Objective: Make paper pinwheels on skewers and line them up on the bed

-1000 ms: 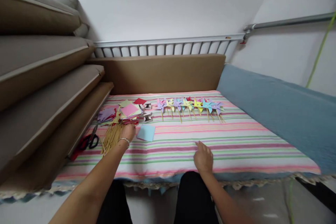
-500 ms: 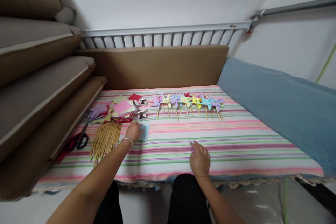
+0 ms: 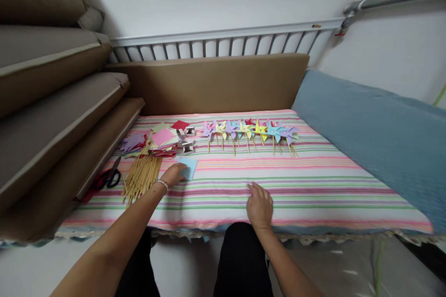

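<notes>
The blue paper [image 3: 190, 169] lies flat on the striped cloth [image 3: 223, 204], just beyond the fingers of our left hand [image 3: 174, 174], which overlap its near left edge. Whether that grip is pinching a sheet or only resting there, we cannot tell. We judge the step in hand to be taking hold of this paper; the next move seems to call for getting a fingertip under one edge so that a single sheet comes away. Our right hand [image 3: 260, 203] is well apart from it, low over the cloth, its grip loosely spread with nothing visible in it. To the paper's left lie wooden sticks [image 3: 142, 176], then scissors [image 3: 113, 177]; farther back are coloured sheets [image 3: 163, 138], small boxes [image 3: 188, 147] and a row of pinwheels [image 3: 247, 133].
</notes>
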`<move>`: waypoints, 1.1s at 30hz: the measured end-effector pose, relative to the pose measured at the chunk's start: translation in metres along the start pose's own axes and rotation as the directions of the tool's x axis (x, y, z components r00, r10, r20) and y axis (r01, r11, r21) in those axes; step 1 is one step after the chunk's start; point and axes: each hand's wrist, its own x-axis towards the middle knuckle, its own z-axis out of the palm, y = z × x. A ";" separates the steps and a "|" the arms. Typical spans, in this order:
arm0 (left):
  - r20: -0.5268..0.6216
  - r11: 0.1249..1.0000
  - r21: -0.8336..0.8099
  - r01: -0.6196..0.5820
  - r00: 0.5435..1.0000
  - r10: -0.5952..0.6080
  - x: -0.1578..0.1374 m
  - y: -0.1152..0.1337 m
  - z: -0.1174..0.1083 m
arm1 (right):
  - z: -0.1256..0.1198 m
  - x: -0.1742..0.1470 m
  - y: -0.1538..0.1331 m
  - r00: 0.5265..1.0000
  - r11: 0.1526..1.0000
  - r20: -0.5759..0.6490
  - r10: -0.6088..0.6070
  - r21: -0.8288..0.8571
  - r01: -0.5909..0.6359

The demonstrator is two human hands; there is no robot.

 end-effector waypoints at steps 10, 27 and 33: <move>0.065 0.998 0.011 -0.059 0.996 0.058 0.003 0.000 -0.002 | 0.001 0.000 -0.001 1.000 0.999 -0.023 0.022 0.026 -0.021; -0.061 0.949 -0.314 -0.020 0.998 0.001 0.011 -0.017 0.003 | 0.000 0.002 -0.006 0.995 0.999 -0.088 0.045 0.030 -0.042; -0.121 0.889 -0.457 -0.008 0.991 -0.054 0.011 -0.019 0.014 | -0.001 0.003 -0.007 0.996 0.999 -0.085 0.041 0.027 -0.039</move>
